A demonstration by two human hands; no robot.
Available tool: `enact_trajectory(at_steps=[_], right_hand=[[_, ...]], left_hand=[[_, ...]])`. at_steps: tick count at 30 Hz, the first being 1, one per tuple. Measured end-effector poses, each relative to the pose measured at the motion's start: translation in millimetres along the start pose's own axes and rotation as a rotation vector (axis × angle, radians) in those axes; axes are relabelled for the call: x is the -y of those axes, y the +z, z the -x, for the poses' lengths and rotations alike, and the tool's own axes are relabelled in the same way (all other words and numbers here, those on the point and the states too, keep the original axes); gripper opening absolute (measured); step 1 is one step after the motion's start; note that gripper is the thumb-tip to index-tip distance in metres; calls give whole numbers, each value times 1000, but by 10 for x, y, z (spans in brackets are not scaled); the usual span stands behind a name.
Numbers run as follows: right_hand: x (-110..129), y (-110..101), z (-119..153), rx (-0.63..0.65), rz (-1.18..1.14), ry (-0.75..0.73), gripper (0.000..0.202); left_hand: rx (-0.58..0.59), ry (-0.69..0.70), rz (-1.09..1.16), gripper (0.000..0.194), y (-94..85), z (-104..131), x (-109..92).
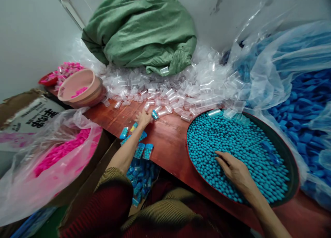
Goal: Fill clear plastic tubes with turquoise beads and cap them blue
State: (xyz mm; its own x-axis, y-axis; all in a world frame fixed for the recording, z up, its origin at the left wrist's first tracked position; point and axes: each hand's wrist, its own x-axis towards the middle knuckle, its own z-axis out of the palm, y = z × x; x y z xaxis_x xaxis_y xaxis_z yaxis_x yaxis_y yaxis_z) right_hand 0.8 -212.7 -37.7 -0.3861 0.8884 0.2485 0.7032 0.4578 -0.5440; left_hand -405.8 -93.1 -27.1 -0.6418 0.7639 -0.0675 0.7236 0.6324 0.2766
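My left hand (pixel 143 118) reaches over the red tabletop with its fingers apart. Close beside it lies a small clear box with blue beads inside (pixel 154 114); I cannot tell whether they touch. More filled boxes with blue lids (pixel 148 151) lie along the near table edge by my left forearm. At the right, my right hand (pixel 234 169) is low over the round tray (pixel 294 177), thumb and forefinger slightly apart, at the surface of the blue beads (pixel 207 138). No box shows in it. Blue caps (pixel 271 152) rest on the beads.
Empty clear boxes (pixel 168 93) are heaped along the back, under a green sack (pixel 147 31). Pink basins (pixel 86 81) stand at the back left. A bag of pink pieces (pixel 62 148) fills a carton at the left. Blue caps in plastic (pixel 307 114) are piled at the right.
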Motion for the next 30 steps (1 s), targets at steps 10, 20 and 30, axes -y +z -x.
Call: enact_trajectory(at_steps=[10, 20, 30], right_hand=[[-11, -3, 18, 21, 76, -35, 30], [-59, -11, 62, 4, 85, -73, 34], [-22, -108, 45, 38, 75, -14, 39]], left_hand=[[33, 169, -226, 55, -154, 219, 330], [247, 126, -214, 54, -512, 604, 1150], [64, 537, -197, 51, -197, 1392, 886]])
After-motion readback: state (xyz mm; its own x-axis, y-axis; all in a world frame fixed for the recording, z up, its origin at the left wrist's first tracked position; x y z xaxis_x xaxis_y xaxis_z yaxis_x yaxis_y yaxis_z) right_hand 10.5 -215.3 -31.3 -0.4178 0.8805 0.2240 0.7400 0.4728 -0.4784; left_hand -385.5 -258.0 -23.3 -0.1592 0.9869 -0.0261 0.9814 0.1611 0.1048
